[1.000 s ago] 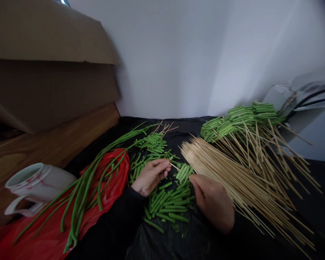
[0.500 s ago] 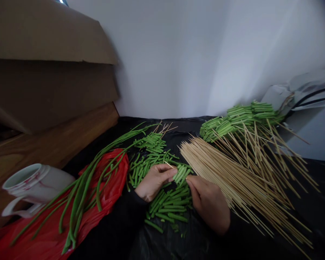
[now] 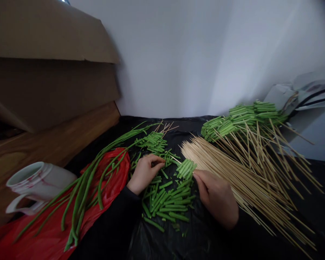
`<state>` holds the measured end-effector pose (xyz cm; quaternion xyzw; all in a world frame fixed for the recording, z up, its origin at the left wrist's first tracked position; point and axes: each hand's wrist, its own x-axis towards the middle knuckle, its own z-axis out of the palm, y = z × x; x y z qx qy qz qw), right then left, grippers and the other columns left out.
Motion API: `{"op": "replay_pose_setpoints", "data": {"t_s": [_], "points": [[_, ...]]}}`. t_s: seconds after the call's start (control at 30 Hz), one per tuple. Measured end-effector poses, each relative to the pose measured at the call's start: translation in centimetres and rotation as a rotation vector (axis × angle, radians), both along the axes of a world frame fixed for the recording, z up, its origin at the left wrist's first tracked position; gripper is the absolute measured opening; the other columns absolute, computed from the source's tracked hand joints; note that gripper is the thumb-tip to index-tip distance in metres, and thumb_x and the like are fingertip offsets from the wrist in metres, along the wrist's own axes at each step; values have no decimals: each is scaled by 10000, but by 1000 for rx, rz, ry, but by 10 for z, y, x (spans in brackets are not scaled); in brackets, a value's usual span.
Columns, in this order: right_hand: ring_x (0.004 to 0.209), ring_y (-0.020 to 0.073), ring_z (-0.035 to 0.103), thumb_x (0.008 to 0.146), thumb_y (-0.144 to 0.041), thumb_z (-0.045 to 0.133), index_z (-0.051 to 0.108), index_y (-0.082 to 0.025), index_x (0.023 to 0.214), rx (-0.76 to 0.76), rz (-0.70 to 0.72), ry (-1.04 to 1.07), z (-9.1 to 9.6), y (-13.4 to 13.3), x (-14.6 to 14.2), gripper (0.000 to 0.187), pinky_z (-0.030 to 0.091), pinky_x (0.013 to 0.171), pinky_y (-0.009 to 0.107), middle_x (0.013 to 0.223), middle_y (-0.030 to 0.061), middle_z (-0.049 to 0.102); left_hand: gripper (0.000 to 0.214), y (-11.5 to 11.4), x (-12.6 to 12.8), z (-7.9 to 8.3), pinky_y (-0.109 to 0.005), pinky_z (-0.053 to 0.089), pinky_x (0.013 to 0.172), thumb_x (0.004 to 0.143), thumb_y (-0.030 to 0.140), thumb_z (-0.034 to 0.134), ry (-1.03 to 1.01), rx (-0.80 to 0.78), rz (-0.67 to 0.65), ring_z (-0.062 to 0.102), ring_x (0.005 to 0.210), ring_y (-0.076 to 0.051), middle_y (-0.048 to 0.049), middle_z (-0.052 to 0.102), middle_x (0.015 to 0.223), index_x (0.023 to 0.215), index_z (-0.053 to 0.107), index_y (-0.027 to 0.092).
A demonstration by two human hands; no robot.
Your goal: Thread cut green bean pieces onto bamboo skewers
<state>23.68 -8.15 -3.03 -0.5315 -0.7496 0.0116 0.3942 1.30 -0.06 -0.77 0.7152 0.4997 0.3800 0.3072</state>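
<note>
Green cut bean pieces (image 3: 186,168) sat side by side on a thin pale wooden skewer (image 3: 175,159) between the two hands, its bare tip showing toward the left. The right hand (image 3: 216,198) pinched the skewer at the near end of the row; the left hand (image 3: 144,173), fingertips brought together, stood just apart from the tip, and whether it held anything could not be told. Red marks on the white ceramic mug (image 3: 47,182) were too blurred to read. At its far edge a black plastic sheet (image 3: 203,240) met the white wall (image 3: 178,72). A fanned heap of pale wooden skewers (image 3: 233,173) crowded the right hand; more sheet showed below the loose green bean pieces (image 3: 173,207). A crinkled red plastic bag (image 3: 120,177) reached the dark left sleeve (image 3: 116,220).
</note>
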Motion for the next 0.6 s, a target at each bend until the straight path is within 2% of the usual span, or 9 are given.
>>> {"op": "replay_pose_setpoints", "data": {"t_s": [0.1, 0.23, 0.4, 0.6], "points": [[800, 139, 633, 942, -167, 387, 640, -180, 899, -5, 3, -1, 0, -1, -1, 257, 426, 744, 237, 852, 48, 685, 104, 1, -4, -2, -341, 384, 848, 764, 212, 664, 285, 95, -75, 584, 853, -223, -55, 700, 833, 794, 762, 229], [808, 139, 628, 942, -161, 378, 637, -185, 901, -7, 0, -13, -1, -1, -1, 263, 424, 757, 238, 863, 50, 689, 145, 0, -5, -3, -357, 368, 879, 774, 196, 636, 480, 114, -176, 550, 913, -231, -53, 677, 885, 833, 761, 242], [838, 148, 623, 928, -139, 373, 636, -189, 909, -28, 6, -14, -2, -1, -1, 268, 425, 777, 248, 885, 54, 690, 178, -3, -5, -2, -362, 374, 856, 766, 164, 620, 551, 172, -230, 508, 905, -234, -66, 629, 891, 851, 761, 231], [792, 147, 621, 937, -153, 372, 634, -184, 889, -34, 11, -15, -1, -1, -1, 269, 419, 743, 250, 835, 50, 683, 60, -3, -6, -2, -362, 371, 858, 743, 219, 691, 525, 191, -261, 494, 934, -239, -67, 619, 932, 777, 740, 226]]}}
